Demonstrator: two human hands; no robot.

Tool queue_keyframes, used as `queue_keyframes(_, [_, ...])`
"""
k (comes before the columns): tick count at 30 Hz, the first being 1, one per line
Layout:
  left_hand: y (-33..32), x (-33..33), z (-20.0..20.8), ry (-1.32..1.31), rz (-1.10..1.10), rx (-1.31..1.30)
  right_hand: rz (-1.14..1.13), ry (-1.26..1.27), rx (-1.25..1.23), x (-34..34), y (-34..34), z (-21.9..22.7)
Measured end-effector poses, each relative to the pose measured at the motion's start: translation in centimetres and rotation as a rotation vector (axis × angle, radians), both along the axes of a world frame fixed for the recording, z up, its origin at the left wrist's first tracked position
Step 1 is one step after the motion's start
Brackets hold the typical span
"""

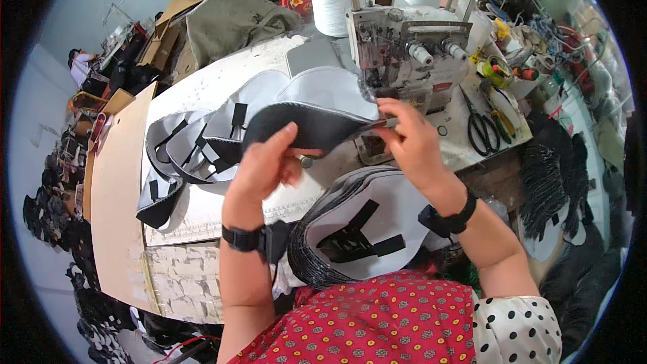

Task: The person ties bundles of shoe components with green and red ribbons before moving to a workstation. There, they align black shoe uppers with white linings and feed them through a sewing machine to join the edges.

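Observation:
My left hand point(269, 162) is closed on the near edge of a curved fabric piece point(306, 125), black outside with a pale grey lining. Thumb on top, the fingers curl below it. At the piece's right tip, beside the overlock sewing machine point(411, 61), my right hand point(411, 138) pinches with thumb and forefinger. Something thin and reddish shows near those fingertips, too small to name. More sewn pieces point(195, 145) with black straps trail in a linked row leftward over the white table point(229, 205). A stack of similar pieces point(364, 229) sits just in front of my body.
Two white thread cones point(342, 0) stand behind the machine. Black-handled scissors point(482, 128) and pliers point(502, 121) lie at the table's right end. A tan board point(118, 195) adjoins the table's left side. Bundles of black pieces point(546, 182) hang at the right.

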State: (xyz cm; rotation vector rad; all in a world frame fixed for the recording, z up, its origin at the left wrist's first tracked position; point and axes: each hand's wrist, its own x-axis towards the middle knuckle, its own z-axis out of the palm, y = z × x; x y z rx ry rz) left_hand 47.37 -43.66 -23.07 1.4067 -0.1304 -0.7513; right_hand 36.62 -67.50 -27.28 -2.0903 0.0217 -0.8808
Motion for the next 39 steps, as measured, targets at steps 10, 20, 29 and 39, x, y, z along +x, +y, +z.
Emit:
queue_keyframes(10, [-4.2, 5.5, -3.0, -0.608, -0.069, -0.037, 0.439, 0.260, -0.414, -4.0, -0.3, -1.4])
queue_keyframes(20, [6.2, 11.9, -6.8, -0.981, 0.660, 1.118, 0.320, 0.394, 0.116, -7.1, -2.4, 4.1])
queue_keyframes(29, [-3.2, 3.8, -1.8, -0.100, 0.192, -0.383, 0.035, 0.296, 0.419, 1.8, -0.2, 1.7])
queue_keyframes(39, [-2.7, 6.5, -3.3, -0.382, 0.379, 0.122, -0.003, -0.037, -0.415, 0.1, 1.0, -1.1])
